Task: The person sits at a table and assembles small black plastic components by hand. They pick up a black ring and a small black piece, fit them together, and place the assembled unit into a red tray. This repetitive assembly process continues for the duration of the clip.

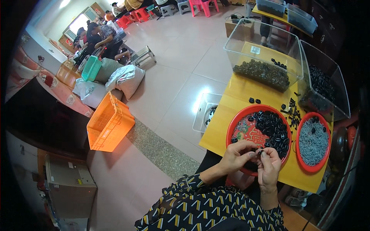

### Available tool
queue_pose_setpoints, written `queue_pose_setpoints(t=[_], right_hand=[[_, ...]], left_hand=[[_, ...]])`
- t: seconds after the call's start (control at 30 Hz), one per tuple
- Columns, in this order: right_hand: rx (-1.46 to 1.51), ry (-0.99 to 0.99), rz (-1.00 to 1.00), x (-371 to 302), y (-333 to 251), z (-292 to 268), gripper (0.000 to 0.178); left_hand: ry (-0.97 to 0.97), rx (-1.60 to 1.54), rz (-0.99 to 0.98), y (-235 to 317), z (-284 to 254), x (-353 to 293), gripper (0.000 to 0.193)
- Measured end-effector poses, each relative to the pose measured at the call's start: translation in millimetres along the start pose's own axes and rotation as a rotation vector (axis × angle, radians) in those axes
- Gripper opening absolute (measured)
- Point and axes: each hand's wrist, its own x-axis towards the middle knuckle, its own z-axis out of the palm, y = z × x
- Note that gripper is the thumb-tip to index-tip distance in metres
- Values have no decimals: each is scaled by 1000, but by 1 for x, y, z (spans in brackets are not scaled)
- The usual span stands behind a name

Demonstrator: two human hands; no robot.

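Observation:
My left hand [239, 154] and my right hand [268, 164] meet over the near rim of a round red tray [231, 129]. Fingertips of both hands pinch a small black plastic part [260, 151], mostly hidden by the fingers. Many black oval plastic parts [271, 125] lie heaped on the tray's right side, and a few small grey pins are scattered at its left. Right of it, an oval red tray [299, 148] holds a mass of small grey metal pins [313, 144] with a few black parts on top.
The trays rest on a yellow table [216, 134]. Behind them stand clear bins [266, 42] of black parts, with loose black pieces [294, 113] nearby. Left on the floor are an orange crate [110, 123], sacks [125, 81] and a cardboard box [71, 188]. Other people [104, 36] sit far off.

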Motion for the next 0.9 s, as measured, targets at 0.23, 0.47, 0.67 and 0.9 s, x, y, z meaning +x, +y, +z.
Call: queue_pose_setpoints(t=[0.23, 0.47, 0.67, 0.9], right_hand=[[-71, -13, 9, 1, -8, 0, 5], [-140, -9, 54, 0, -8, -1, 6], [-228, -43, 11, 5, -14, -9, 4], [-466, -25, 67, 4, -27, -3, 6]], left_hand=[[-135, -293, -79, -5, -8, 2, 25], [-160, -420, -268, -6, -18, 2, 21], [-158, -391, -287, -8, -17, 8, 25], [-125, -578, -272, -9, -12, 6, 17]])
